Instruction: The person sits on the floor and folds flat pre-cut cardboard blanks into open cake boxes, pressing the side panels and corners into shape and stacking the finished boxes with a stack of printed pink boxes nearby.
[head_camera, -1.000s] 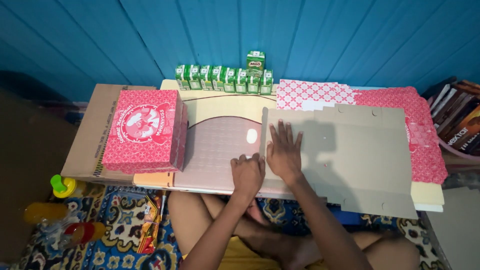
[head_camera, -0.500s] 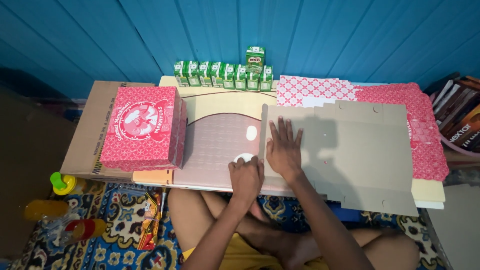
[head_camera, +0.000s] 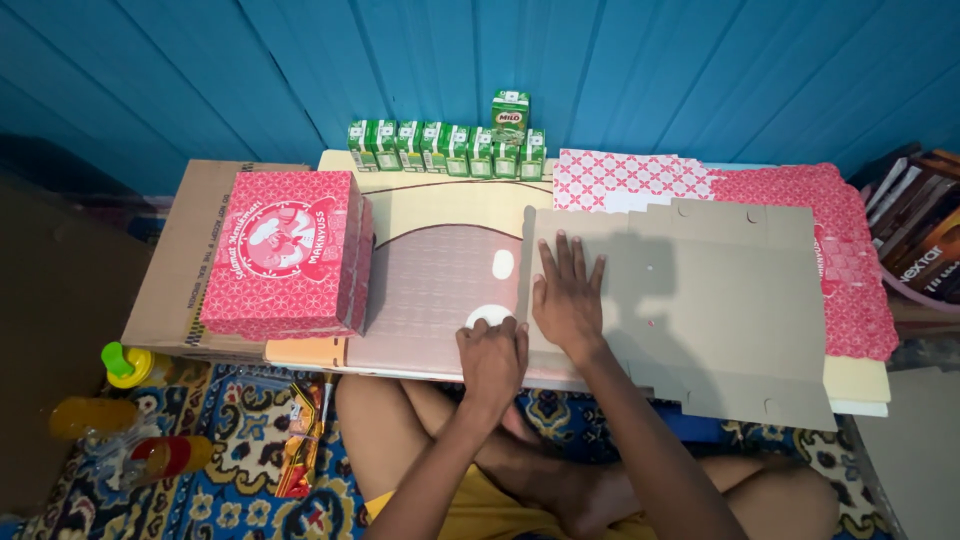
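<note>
Barely anything has shifted: right hand (head_camera: 568, 300) stays flat, fingers spread, on one unfolded cardboard blank (head_camera: 700, 300) across the low table (head_camera: 450, 205); left hand (head_camera: 492, 355) curled at its edge (grip unclear). Nine green drink cartons (head_camera: 448, 148) behind.

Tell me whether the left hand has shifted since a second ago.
Yes, slightly. The left hand has slid toward the person, uncovering more of the white oval nearest the low table's front edge. The right hand lies flat on the unfolded grey cardboard.

right hand (head_camera: 566, 300) flat on cardboard sheet (head_camera: 700, 300) | left hand (head_camera: 492, 355) fisted at its edge
</note>
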